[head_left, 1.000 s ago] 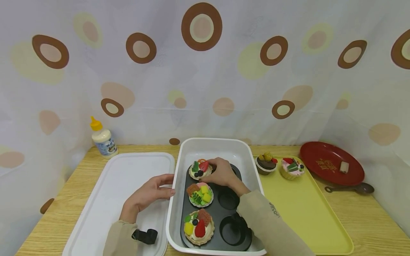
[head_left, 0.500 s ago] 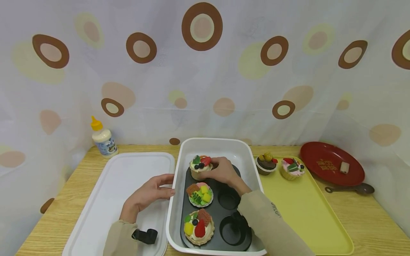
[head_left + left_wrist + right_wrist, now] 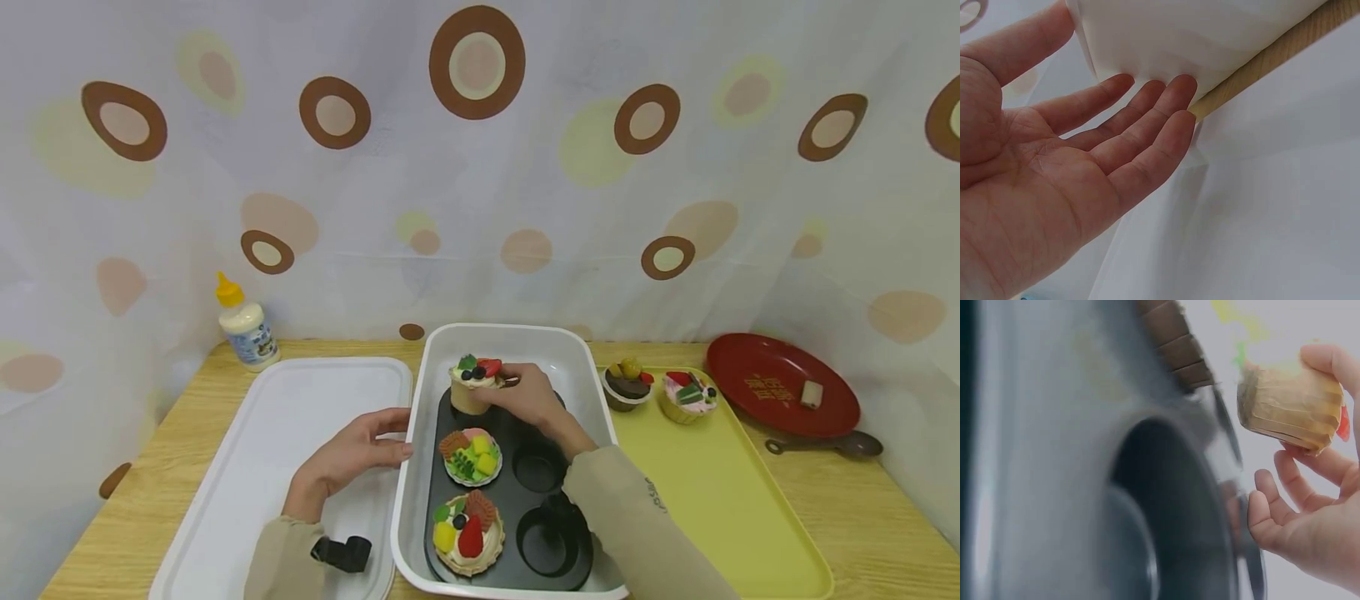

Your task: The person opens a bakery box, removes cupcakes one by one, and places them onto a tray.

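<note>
The right hand [image 3: 531,398] hides part of the held cupcake [image 3: 469,398]. The right sleeve [image 3: 637,517] covers a stretch of the right edge of the white bin [image 3: 540,346]. The right wrist view blurs the muffin pan [image 3: 1041,500]. The head view's lower edge cuts off the white tray [image 3: 300,400]. Print on the bottle [image 3: 252,340] is too small to read.

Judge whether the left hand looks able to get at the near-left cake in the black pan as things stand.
Probably yes. The left hand carries no cake and is at the white bin's left side; it would need to clear that wall, but nothing covers the near-left cake from above.
</note>
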A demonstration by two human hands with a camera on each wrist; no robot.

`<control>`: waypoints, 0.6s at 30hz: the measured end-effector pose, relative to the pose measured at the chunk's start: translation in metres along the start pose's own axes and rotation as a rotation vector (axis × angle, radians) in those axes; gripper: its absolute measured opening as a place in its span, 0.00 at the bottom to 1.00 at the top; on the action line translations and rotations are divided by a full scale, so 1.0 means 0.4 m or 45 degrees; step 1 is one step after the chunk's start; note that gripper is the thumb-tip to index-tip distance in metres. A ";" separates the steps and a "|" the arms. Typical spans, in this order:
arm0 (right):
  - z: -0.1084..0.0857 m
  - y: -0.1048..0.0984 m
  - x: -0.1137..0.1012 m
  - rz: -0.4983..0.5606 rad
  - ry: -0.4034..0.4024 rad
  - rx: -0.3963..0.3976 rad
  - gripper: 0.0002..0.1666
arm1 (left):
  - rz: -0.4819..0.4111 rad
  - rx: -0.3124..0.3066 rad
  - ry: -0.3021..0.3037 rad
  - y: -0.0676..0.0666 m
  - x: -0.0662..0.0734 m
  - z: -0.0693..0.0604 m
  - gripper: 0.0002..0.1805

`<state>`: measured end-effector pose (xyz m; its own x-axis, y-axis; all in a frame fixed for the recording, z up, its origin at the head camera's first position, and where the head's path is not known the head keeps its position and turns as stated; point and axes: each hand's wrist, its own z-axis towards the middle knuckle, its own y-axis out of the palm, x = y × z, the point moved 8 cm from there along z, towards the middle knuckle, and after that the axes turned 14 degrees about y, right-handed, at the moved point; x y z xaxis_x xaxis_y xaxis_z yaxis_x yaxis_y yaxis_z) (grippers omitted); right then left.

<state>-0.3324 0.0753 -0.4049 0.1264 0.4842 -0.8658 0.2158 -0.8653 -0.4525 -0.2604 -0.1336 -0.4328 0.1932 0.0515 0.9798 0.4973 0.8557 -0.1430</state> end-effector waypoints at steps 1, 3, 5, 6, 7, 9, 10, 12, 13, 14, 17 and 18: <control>0.001 -0.005 -0.001 0.043 0.015 -0.009 0.26 | 0.003 -0.003 0.005 0.000 0.001 0.000 0.36; 0.002 -0.012 -0.004 0.136 0.046 -0.046 0.26 | 0.006 -0.005 0.009 0.000 0.003 0.001 0.35; -0.001 -0.018 -0.010 0.222 0.068 -0.102 0.27 | 0.009 -0.001 0.008 0.000 0.003 0.001 0.35; -0.004 -0.020 -0.015 0.258 0.066 -0.134 0.27 | 0.011 0.002 0.008 -0.001 0.003 0.001 0.35; -0.008 -0.022 -0.022 0.285 0.062 -0.163 0.27 | 0.012 0.006 0.006 -0.001 0.003 0.002 0.35; -0.018 -0.027 -0.036 0.316 0.041 -0.213 0.27 | 0.011 0.016 0.000 -0.003 0.002 0.002 0.35; -0.024 -0.028 -0.043 0.323 0.028 -0.235 0.27 | 0.012 0.018 -0.002 -0.003 0.001 0.002 0.35; -0.035 -0.032 -0.054 0.316 0.002 -0.269 0.28 | 0.010 0.021 -0.005 -0.003 0.000 0.002 0.35; -0.040 -0.035 -0.059 0.304 -0.008 -0.276 0.28 | 0.010 0.022 -0.008 -0.003 -0.001 0.001 0.35; -0.045 -0.039 -0.064 0.291 -0.019 -0.283 0.28 | 0.008 0.020 -0.006 -0.002 0.000 0.001 0.35; -0.059 -0.055 -0.074 0.257 -0.056 -0.283 0.30 | 0.004 0.013 0.004 -0.001 0.002 0.000 0.36; -0.064 -0.062 -0.077 0.248 -0.068 -0.278 0.30 | 0.003 0.010 0.007 -0.001 0.003 -0.001 0.36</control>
<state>-0.3170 0.0849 -0.3615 0.1361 0.2990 -0.9445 0.3963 -0.8902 -0.2247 -0.2601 -0.1339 -0.4316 0.1990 0.0505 0.9787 0.4902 0.8596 -0.1440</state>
